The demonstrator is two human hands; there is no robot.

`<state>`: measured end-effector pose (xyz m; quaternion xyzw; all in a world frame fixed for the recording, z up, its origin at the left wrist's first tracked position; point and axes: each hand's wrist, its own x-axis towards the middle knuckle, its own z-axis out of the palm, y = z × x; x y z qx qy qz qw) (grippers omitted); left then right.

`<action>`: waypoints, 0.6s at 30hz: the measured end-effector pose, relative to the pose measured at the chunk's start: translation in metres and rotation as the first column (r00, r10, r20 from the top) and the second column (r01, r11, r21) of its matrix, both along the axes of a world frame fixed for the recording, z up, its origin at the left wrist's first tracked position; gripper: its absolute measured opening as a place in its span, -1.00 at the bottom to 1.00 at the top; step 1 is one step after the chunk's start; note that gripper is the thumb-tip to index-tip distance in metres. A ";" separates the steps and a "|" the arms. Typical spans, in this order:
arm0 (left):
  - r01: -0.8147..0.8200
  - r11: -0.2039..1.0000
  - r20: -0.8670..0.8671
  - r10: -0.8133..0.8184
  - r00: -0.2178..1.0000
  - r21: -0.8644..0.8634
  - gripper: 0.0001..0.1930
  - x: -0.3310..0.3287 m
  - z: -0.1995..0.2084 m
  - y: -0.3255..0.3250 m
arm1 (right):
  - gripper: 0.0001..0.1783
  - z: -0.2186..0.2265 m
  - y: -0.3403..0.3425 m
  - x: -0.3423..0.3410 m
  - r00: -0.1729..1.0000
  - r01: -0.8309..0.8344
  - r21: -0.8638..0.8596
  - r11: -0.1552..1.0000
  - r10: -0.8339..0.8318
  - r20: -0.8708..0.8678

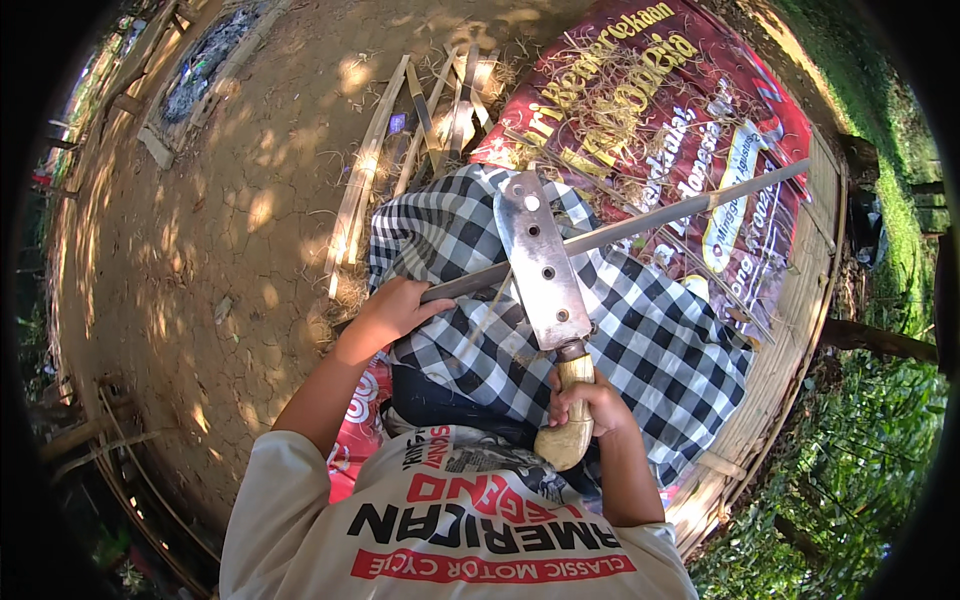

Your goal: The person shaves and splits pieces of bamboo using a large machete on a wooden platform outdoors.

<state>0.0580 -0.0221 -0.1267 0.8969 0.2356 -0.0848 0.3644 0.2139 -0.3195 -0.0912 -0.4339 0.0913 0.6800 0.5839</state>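
My right hand (590,402) is closed round the pale wooden handle of a machete (545,270), whose broad steel blade with several holes points away from me. My left hand (392,312) grips the near end of a long bamboo strip (690,207). The strip runs up to the far right and crosses the blade, which lies over it in this view; whether they touch I cannot tell. Beneath both, a black-and-white checked cloth (650,350) covers my lap.
A red printed banner (620,110) with curly bamboo shavings (600,90) spreads ahead on a bamboo platform (800,330). Several split bamboo pieces (370,160) lie to its left. Cracked bare earth (220,250) stretches left, with an ash pit (210,62) at far left. Green plants (850,450) grow right.
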 end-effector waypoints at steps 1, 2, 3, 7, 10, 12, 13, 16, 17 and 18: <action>0.011 1.000 -0.018 -0.011 1.000 0.009 -0.51 0.002 0.000 0.000 | -0.72 -0.001 -0.001 0.000 1.000 -0.002 0.033 0.999 0.003 -0.030; -0.001 1.000 -0.022 0.001 1.000 0.005 -0.51 0.003 0.001 -0.001 | -0.72 -0.001 -0.001 -0.001 0.999 0.016 0.046 0.999 -0.014 -0.052; -0.011 1.000 -0.025 0.012 1.000 0.002 -0.50 0.005 0.002 -0.003 | -0.72 -0.001 0.001 -0.004 0.997 0.035 0.059 0.998 -0.030 -0.075; -0.066 0.998 0.066 0.065 0.996 0.005 -0.49 0.013 0.013 -0.012 | -0.71 0.012 0.004 -0.002 0.988 0.111 0.042 0.993 -0.115 0.107; -0.026 0.996 0.164 0.011 0.986 0.088 -0.57 0.021 0.010 -0.016 | -0.71 0.011 0.000 0.016 0.905 0.230 0.051 0.972 -0.232 0.357; 0.005 0.998 0.079 -0.010 0.997 0.070 -0.60 0.041 0.037 -0.025 | -0.74 0.009 -0.001 0.028 0.786 0.332 0.016 0.943 -0.286 0.548; 0.012 0.998 0.090 -0.018 0.996 0.060 -0.60 0.048 0.042 -0.029 | -0.75 0.014 0.001 0.035 0.734 0.369 0.064 0.927 -0.333 0.592; 0.069 0.996 0.099 -0.062 0.993 -0.064 -0.58 0.068 0.055 -0.047 | -0.74 0.016 0.007 0.054 0.593 0.484 0.187 0.855 -0.478 0.648; 0.112 0.991 0.106 -0.104 0.989 -0.075 -0.58 0.073 0.055 -0.055 | -0.74 0.016 0.008 0.060 0.572 0.510 0.189 0.839 -0.495 0.654; 0.155 0.984 0.113 -0.145 0.983 -0.086 -0.57 0.077 0.053 -0.063 | -0.74 0.016 0.009 0.066 0.551 0.534 0.191 0.824 -0.510 0.660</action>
